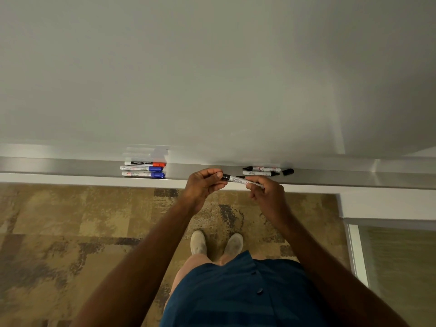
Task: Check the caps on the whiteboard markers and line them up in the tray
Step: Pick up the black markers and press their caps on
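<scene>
I hold a black whiteboard marker [236, 179] level just in front of the metal tray [70, 166]. My left hand [204, 185] pinches its black cap end and my right hand [265, 192] grips its white barrel. At the tray's left lie three capped markers side by side: a red-capped one [145, 163] and two blue-capped ones [141, 168] [143, 174]. On the right lie two black markers [262, 168] [260, 173] with bare tips showing, and a loose black cap [288, 171] beside them.
The whiteboard [212, 79] fills the upper view above the tray. Below are patterned brown carpet [70, 232] and my feet in pale shoes [215, 243]. A glass panel with a white frame [356, 251] stands at the lower right.
</scene>
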A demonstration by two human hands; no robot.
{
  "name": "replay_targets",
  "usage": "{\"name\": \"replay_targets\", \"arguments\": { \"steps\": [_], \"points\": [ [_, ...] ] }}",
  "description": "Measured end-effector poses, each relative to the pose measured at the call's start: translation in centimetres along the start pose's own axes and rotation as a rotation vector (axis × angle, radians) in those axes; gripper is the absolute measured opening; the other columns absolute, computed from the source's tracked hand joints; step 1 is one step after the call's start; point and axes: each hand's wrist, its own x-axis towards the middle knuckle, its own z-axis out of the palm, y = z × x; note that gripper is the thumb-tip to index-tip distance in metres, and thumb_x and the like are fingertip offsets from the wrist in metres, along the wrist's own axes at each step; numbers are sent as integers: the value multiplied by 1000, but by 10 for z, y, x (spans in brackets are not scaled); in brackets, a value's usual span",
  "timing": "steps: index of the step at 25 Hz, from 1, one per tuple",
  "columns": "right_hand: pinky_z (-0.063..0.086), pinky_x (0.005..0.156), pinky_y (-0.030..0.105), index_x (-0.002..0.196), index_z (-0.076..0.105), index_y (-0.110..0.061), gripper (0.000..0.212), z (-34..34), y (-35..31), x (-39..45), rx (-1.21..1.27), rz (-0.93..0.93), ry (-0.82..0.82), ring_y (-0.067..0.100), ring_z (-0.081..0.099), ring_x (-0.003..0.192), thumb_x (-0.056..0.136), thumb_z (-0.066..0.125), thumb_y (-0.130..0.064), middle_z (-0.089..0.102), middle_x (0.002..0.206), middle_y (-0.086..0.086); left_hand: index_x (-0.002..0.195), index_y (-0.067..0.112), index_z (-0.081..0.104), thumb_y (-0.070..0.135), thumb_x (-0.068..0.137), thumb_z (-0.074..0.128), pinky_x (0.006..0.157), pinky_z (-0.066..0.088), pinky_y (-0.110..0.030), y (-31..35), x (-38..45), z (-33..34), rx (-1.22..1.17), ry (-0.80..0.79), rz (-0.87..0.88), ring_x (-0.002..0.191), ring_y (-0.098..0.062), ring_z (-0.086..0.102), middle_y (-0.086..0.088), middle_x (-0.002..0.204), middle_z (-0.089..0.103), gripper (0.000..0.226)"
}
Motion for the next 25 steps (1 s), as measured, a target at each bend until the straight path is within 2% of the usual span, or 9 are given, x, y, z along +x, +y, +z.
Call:
{"name": "replay_targets", "arguments": {
  "steps": [5,7,12,14,17,19,22,24,25],
  "points": [
    [53,62,19,117,72,-14,21,13,-10,5,23,21,-96,10,65,64,98,63,-17,71,75,5,99,6,74,2,89,70,74,63,-26,10,-12,-18,58,30,29,81,-22,76,-12,93,78,12],
    [53,61,19,114,72,-17,18,25,-16,8,12,17,-132,8,65,63,98,63,-18,71,75,3,98,8,75,4,88,72,75,61,-24,22,-14,-30,232,34,90,83,-18,73,-9,93,77,11],
    [44,55,8,111,71,-15,18,82,-38,23,-49,-34,-184,-1,63,59,98,62,-23,68,78,-9,106,20,77,19,92,71,82,50,-36,49,-19,-58,1421,39,575,91,-18,62,1,98,75,15],
    [45,57,8,111,72,-12,19,104,-46,31,-18,-42,-181,-2,64,60,98,62,-22,70,82,-7,107,22,75,20,93,68,84,45,-39,56,-19,-70,1639,81,725,96,-23,61,1,101,75,17],
    [53,74,24,118,69,-14,24,126,-52,41,-13,-32,-167,12,69,87,97,63,-23,72,104,1,108,20,75,17,95,63,85,45,-39,66,-15,-103,1720,218,701,98,-26,62,-3,103,75,18],
    [51,79,23,121,66,-13,25,128,-43,47,-67,-28,-125,15,64,99,97,61,-22,68,114,3,113,18,75,8,95,60,89,49,-41,71,-14,-133,1726,394,611,99,-29,64,-7,107,76,25],
    [42,71,12,112,66,-13,17,106,-16,50,-187,-34,50,14,62,95,98,58,-17,65,112,5,118,16,73,-2,93,54,89,47,-45,71,-13,-170,1720,571,534,101,-35,63,-13,111,74,37],
    [46,70,15,106,66,-13,12,82,4,46,-275,-42,161,18,63,95,96,59,-11,62,106,2,116,15,73,-6,89,54,89,44,-46,70,-10,-181,1734,609,522,103,-38,62,-13,113,73,39],
    [53,75,23,105,66,-11,13,70,14,44,-320,-50,206,22,65,99,94,60,-7,63,106,4,115,15,73,-7,86,55,89,43,-46,70,-6,-183,1737,613,520,103,-38,62,-13,113,73,41]
  ]
}}
